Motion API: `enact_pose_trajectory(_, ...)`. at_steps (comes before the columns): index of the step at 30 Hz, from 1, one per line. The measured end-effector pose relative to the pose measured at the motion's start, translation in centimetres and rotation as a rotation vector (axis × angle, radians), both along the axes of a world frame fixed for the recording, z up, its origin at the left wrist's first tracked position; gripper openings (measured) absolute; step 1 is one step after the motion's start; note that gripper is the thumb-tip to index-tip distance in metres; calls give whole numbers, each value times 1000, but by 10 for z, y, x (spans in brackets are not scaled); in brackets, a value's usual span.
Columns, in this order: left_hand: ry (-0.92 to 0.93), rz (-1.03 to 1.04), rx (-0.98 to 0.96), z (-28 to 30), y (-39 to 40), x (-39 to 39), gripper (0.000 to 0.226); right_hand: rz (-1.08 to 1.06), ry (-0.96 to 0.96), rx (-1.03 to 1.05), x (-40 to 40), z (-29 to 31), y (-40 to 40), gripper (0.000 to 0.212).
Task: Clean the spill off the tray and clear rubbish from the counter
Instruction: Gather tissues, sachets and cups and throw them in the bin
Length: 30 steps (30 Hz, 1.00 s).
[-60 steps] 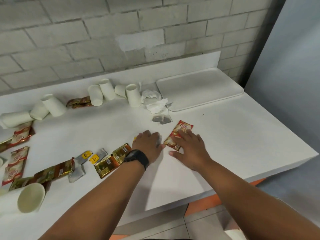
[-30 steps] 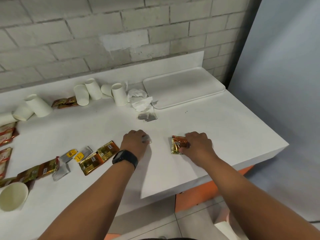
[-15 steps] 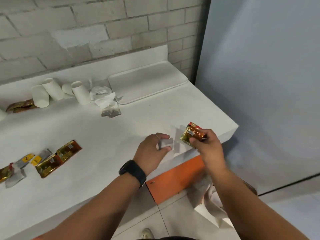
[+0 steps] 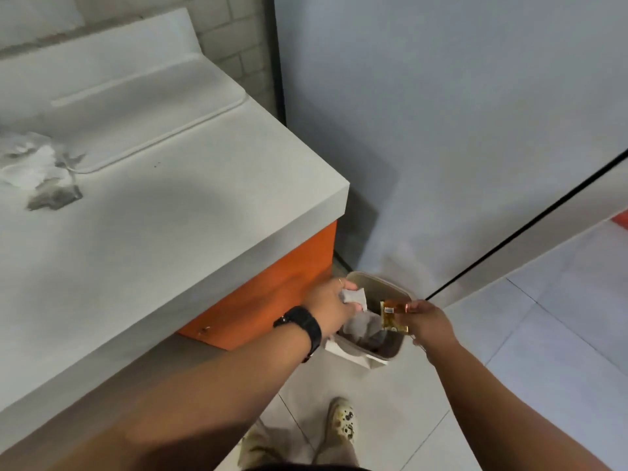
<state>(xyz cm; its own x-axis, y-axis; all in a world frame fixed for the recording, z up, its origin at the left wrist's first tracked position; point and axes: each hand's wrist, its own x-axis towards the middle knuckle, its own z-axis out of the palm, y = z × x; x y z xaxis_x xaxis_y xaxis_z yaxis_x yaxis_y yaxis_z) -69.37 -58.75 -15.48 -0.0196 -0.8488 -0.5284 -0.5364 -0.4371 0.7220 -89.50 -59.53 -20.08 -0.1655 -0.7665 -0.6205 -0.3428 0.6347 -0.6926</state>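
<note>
Head view is showing both hands over a small beige plastic bin (image 4: 399, 354) standing on the floor beside the orange cabinet front (image 4: 272, 294). The left hand (image 4: 331, 305) is pinching a small grey paper sachet (image 4: 355, 296); the right hand (image 4: 430, 322) is gripping a crumpled gold-and-orange foil wrapper (image 4: 390, 316). Neither piece is dropped yet, so this load is nearly binned. On the white bench (image 4: 170, 212), crumpled white tissue (image 4: 29, 164) and a grey sachet (image 4: 52, 197) are waiting beside the flat white tray (image 4: 142, 100), which is looking clean, though blur is making that uncertain. The bench's left part is cut off, so remaining rubbish is unknowable.
</note>
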Motion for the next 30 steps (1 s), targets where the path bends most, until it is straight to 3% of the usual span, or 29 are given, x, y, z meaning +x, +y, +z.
enact_pose_trajectory(5,85,-85,236,-35,-18,-22,76,79,-13,-13,-29,-19,-15,12)
enact_pose_trajectory(8,19,-83,246,-28,-12,-24,71,21,-59,11,-42,-30,-11,21)
enact_pose_trajectory(13,-12,22,252,-27,-1,-13,58,68,-58,6,-47,-33,-7,9)
enact_pose_trajectory(19,15,174,122,-4,6,7,48,243,-69,-76,-13,-9,-24,4)
enact_pose_trajectory(24,-48,173,-112,36,15,27,38,374,-113,-224,35,35,-36,9)
enact_pose_trajectory(30,-11,192,-228,82,30,67,33,541,-174,-424,109,76,-42,19)
